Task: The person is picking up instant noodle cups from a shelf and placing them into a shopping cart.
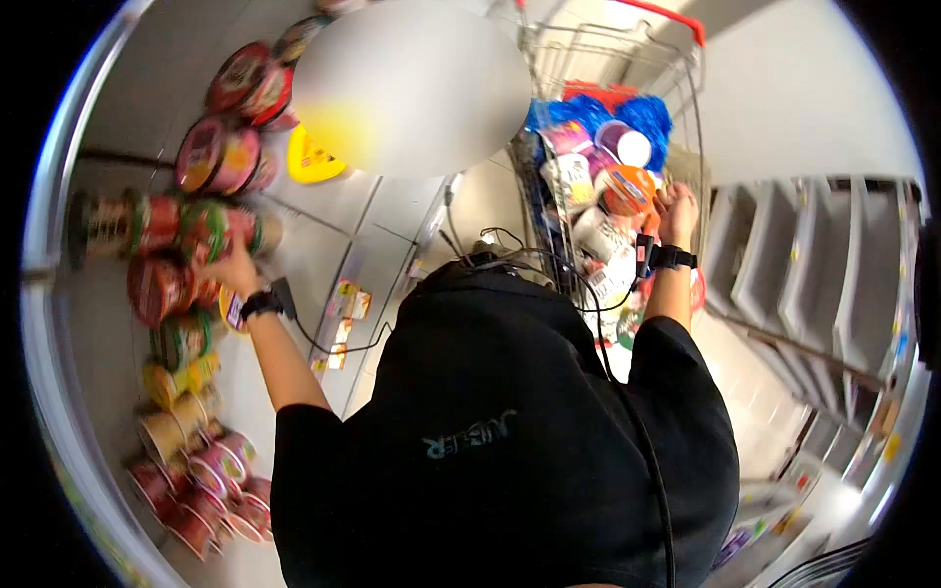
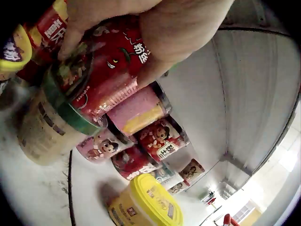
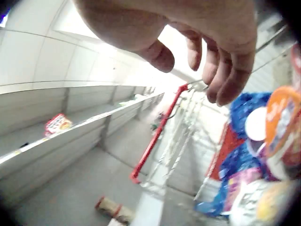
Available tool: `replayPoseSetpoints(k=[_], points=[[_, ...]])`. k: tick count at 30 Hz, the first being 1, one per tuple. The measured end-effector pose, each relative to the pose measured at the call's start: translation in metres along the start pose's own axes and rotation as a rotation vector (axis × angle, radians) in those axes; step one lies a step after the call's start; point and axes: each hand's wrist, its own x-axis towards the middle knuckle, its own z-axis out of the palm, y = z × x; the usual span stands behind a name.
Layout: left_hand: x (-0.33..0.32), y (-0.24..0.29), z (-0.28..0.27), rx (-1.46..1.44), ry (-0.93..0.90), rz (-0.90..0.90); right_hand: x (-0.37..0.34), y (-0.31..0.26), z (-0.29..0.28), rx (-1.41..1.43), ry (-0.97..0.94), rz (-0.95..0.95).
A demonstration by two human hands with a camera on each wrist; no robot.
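In the left wrist view my left hand [image 1: 230,267] grips a red instant noodle cup [image 2: 113,66], thumb on one side and fingers on the other. This cup sits against the green rim of a beige cup [image 2: 42,132] on the shelf. More red and pink noodle cups [image 2: 162,136] are stacked behind it, and a yellow-lidded tub [image 2: 155,197] stands nearby. My right hand [image 1: 678,214] hangs beside the loaded shopping cart [image 1: 698,118], its fingers loosely bent with nothing between them. An orange-lidded noodle bowl [image 1: 627,189] lies among the packages close to it.
Blue shiny packaging [image 1: 645,122] and several tubs fill the cart. Pink cups [image 1: 218,465] lie along the left shelf [image 1: 314,211]. Grey shelving [image 1: 814,265] stands at right, with a red and white packet [image 3: 59,125] on a shelf. Cables run across my shirt [image 1: 549,441].
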Motion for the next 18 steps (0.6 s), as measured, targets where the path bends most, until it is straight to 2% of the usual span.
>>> replayPoseSetpoints(k=[1, 2, 4, 5, 6, 7, 9, 10, 12, 14, 16, 18], points=[[-0.005, 0.002, 0.004, -0.273, 0.019, -0.096, -0.001, 0.009, -0.027, -0.079, 0.085, 0.033], [-0.011, 0.009, -0.001, -0.261, 0.054, -0.086, -0.001, 0.019, -0.048, -0.157, 0.159, 0.075], [-0.029, 0.031, -0.002, -0.330, 0.152, -0.177, -0.008, 0.052, -0.081, -0.301, 0.236, 0.077], [-0.039, 0.041, -0.001, -0.361, 0.106, -0.287, -0.016, 0.062, -0.091, -0.442, 0.283, 0.158], [-0.048, 0.047, 0.000, -0.389, 0.067, -0.397, -0.022, 0.074, -0.097, -0.402, 0.278, 0.275], [-0.055, 0.050, 0.003, -0.389, 0.057, -0.393, -0.025, 0.085, -0.099, -0.381, 0.236, 0.301], [-0.068, 0.049, 0.004, -0.317, -0.151, -0.546, -0.025, 0.105, -0.098, -0.316, 0.161, 0.341], [-0.073, 0.042, 0.007, -0.309, -0.148, -0.540, -0.026, 0.106, -0.090, -0.273, 0.131, 0.352], [-0.076, 0.029, 0.018, -0.457, -0.295, -0.489, -0.016, 0.106, -0.072, -0.234, 0.148, 0.341], [-0.077, 0.046, 0.021, -0.450, -0.302, -0.487, 0.007, 0.108, -0.061, -0.288, 0.082, 0.302], [-0.075, 0.049, 0.021, -0.513, -0.353, -0.441, 0.034, 0.109, -0.054, -0.499, 0.035, 0.308], [-0.077, 0.062, 0.011, -0.478, -0.351, -0.450, 0.056, 0.132, -0.047, -0.719, 0.082, -0.182]])
